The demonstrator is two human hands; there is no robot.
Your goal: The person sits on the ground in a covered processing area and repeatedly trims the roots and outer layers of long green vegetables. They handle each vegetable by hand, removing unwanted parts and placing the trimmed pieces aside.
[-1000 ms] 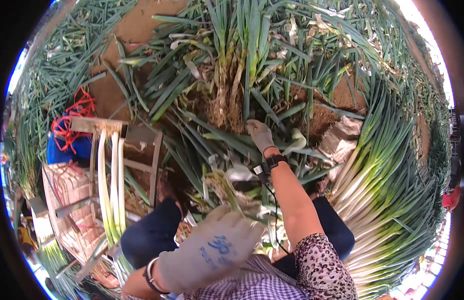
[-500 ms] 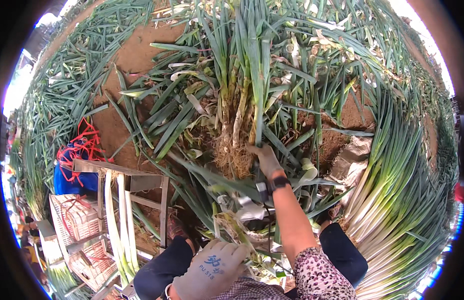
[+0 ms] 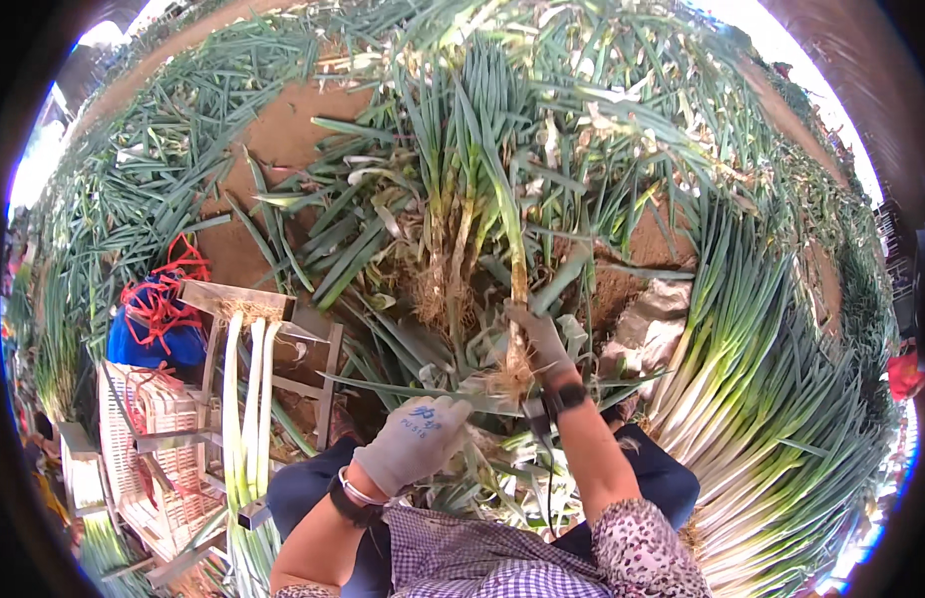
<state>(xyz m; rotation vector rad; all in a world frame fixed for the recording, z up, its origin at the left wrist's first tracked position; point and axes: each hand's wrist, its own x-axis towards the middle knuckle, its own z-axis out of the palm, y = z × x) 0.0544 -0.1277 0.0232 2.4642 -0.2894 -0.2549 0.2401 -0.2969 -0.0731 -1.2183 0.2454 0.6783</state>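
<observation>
My right hand, in a grey glove, is closed round the lower stalk of a green onion. Its brownish stem stands roughly upright, with pale roots hanging below the fist and green leaves rising away from me. Just left of it stands a bunch of unpeeled green onions, roots towards me. My left hand, also gloved, is closed in front of my lap, apart from the held onion. Its fingertips are curled away, so whatever they grip is hidden.
On the left, a metal rack holds several peeled green onions, beside a pale basket and a blue bag with red ties. A large heap of cleaned green onions lies on the right. Stripped leaves cover much of the ground.
My right hand has drawn one green onion from the bunch towards me. My left hand has risen away from my lap, and a leaf blurred in mid-air near it is gone.
</observation>
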